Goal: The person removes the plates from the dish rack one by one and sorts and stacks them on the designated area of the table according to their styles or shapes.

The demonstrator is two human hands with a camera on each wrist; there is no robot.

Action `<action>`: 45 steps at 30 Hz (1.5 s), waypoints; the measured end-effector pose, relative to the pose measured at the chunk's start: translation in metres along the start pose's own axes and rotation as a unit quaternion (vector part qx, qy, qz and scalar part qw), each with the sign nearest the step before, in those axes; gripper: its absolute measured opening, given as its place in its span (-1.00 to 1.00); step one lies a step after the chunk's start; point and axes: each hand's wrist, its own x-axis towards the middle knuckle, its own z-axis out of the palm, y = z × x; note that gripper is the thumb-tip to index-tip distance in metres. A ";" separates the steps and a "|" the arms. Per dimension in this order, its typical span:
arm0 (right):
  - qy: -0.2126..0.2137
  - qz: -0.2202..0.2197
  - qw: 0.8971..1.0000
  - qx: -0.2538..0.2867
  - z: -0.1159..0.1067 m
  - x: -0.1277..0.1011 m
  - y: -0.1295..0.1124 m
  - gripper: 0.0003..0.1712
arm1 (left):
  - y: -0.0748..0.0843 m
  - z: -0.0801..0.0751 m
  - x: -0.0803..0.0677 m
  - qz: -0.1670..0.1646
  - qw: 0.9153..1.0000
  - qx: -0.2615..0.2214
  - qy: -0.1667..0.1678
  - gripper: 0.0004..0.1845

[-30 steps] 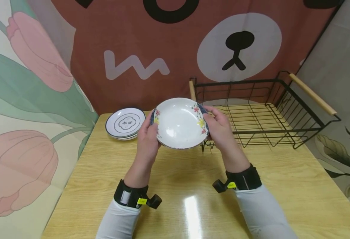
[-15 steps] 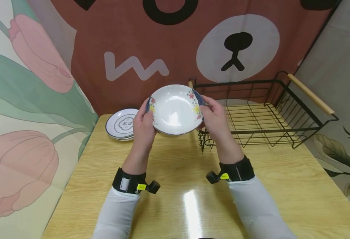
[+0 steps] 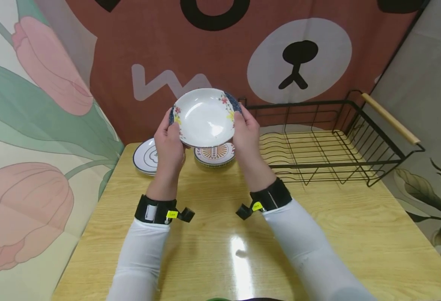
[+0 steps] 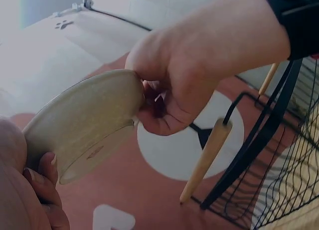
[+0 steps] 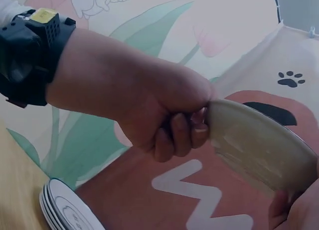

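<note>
Both hands hold a white shallow bowl (image 3: 204, 119) above the table, tilted so its inside faces the head camera. Red and yellow flowers and dark blue bands mark its two sides. My left hand (image 3: 169, 144) grips the left rim, thumb on the inside. On the opposite rim my right hand (image 3: 245, 136) grips in the same way. The right wrist view shows the left hand's fingers (image 5: 182, 135) curled beneath the rim of the bowl (image 5: 259, 142). In the left wrist view the underside of the bowl (image 4: 89, 122) shows a foot ring and a faint mark.
Stacked white plates with blue rims (image 3: 144, 156) stand at the back left, partly behind the left hand. Behind the bowl are stacked patterned dishes (image 3: 214, 154). A black wire basket (image 3: 329, 165) with wooden handles occupies the back right. A printed cloth hangs behind.
Both hands have carried the bowl up and to the left, farther from the basket. The patterned dishes behind it have come into view.
</note>
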 end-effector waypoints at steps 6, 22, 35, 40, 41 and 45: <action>0.030 -0.007 1.000 -0.003 0.017 0.012 0.019 -0.52 | 0.006 -0.007 0.005 -0.018 0.999 0.029 0.023 -0.51; 0.058 0.027 0.997 -0.051 0.021 0.038 0.080 -0.43 | -0.084 -0.024 0.041 -0.100 0.991 0.056 0.065 -0.53; 0.077 0.095 0.985 -0.119 -0.001 0.051 0.133 -0.42 | -0.148 -0.022 0.044 -0.131 0.980 0.129 0.074 -0.53; 0.096 0.121 0.973 -0.173 -0.011 0.053 0.150 -0.42 | -0.165 -0.021 0.043 -0.106 0.975 0.190 0.055 -0.51; 0.101 0.121 0.969 -0.189 -0.014 0.054 0.154 -0.42 | -0.169 -0.021 0.043 -0.105 0.972 0.203 0.053 -0.50; 0.118 0.110 0.957 -0.241 -0.021 0.056 0.168 -0.43 | -0.182 -0.019 0.040 -0.108 0.961 0.250 0.054 -0.50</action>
